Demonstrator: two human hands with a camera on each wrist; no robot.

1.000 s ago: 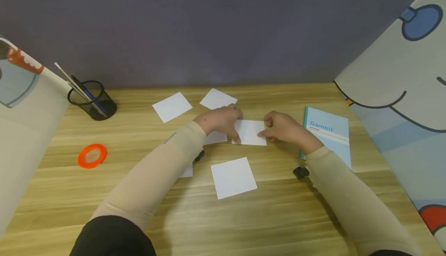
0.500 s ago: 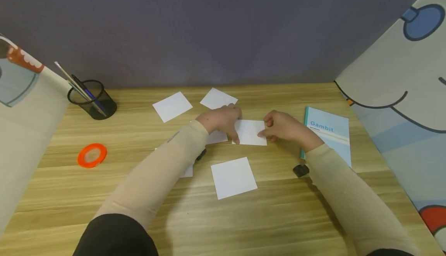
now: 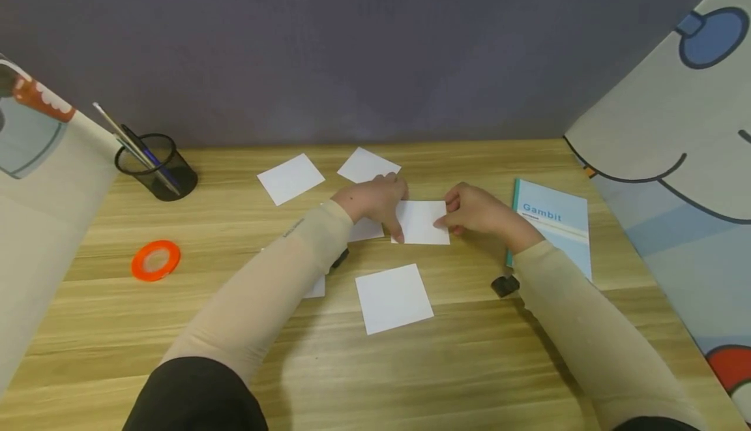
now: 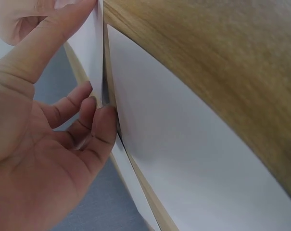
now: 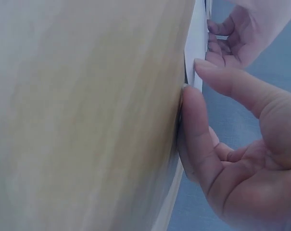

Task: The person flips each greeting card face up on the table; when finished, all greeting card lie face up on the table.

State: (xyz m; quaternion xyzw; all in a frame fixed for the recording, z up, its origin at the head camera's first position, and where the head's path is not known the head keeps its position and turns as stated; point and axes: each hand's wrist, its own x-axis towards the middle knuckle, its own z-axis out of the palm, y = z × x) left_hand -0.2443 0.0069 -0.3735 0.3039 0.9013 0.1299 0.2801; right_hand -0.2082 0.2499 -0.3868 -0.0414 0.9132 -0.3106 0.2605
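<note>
Both hands are at a small white paper card (image 3: 421, 223) lying on the wooden table. My left hand (image 3: 380, 203) spans its left edge, the thumb along that edge and touching the paper. In the left wrist view, the other fingers (image 4: 104, 127) bend loosely towards the tabletop. My right hand (image 3: 478, 211) pinches the right edge, with the thumb (image 5: 217, 74) over the paper and the index finger beside the corner. A larger white card (image 3: 394, 299) lies just in front. Another card (image 3: 365, 230) is partly hidden under my left wrist.
Two white cards lie at the back, one left (image 3: 291, 179) and one nearer the middle (image 3: 366, 165). Another card (image 3: 315, 289) shows under my left forearm. A mesh pen cup (image 3: 170, 180) and orange tape roll (image 3: 155, 261) stand left; a blue notebook (image 3: 551, 212) lies right.
Both hands stay at the card's edges with almost no movement. The cards keep their places; only a very slight shift of the whole view shows.
</note>
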